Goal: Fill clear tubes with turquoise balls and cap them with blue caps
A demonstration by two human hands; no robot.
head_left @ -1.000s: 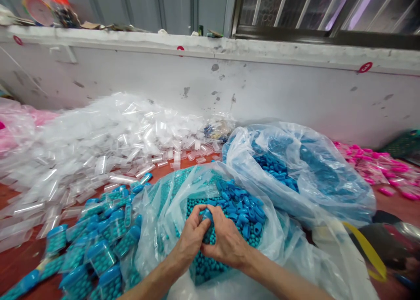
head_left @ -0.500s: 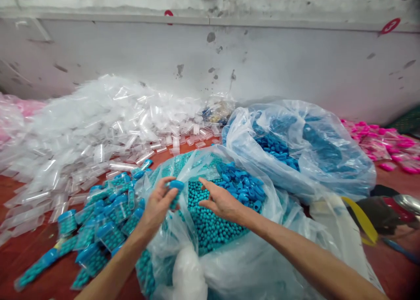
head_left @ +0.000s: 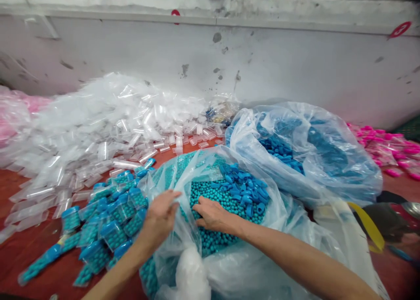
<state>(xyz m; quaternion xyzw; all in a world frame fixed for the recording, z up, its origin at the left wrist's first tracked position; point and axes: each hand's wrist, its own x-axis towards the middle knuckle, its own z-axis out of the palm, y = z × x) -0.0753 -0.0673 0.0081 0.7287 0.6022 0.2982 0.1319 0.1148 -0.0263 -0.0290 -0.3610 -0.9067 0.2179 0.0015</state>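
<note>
My left hand [head_left: 162,217] is at the left edge of the open plastic bag [head_left: 229,265], its fingers bent against the film; whether it holds anything is hidden. Over the teal beads [head_left: 213,238] in that bag is my right hand [head_left: 211,213], fingers curled down at the beads, their tips partly hidden. Blue caps [head_left: 247,190] lie on the beads at the back right of the bag. Left of my left hand, filled containers with blue caps [head_left: 113,234] are heaped on the red surface.
Behind the filled ones is a large pile of clear empty containers [head_left: 108,112]. A second bag [head_left: 341,169] with blue caps stands at the back right. Pink pieces [head_left: 393,149] lie at the far right, a yellow strap [head_left: 367,225] nearer. A white wall [head_left: 278,68] runs behind.
The blue-capped container that was in my left hand is no longer visible there, and that hand is lower. My right hand has moved down onto the beads. The view has shifted slightly.
</note>
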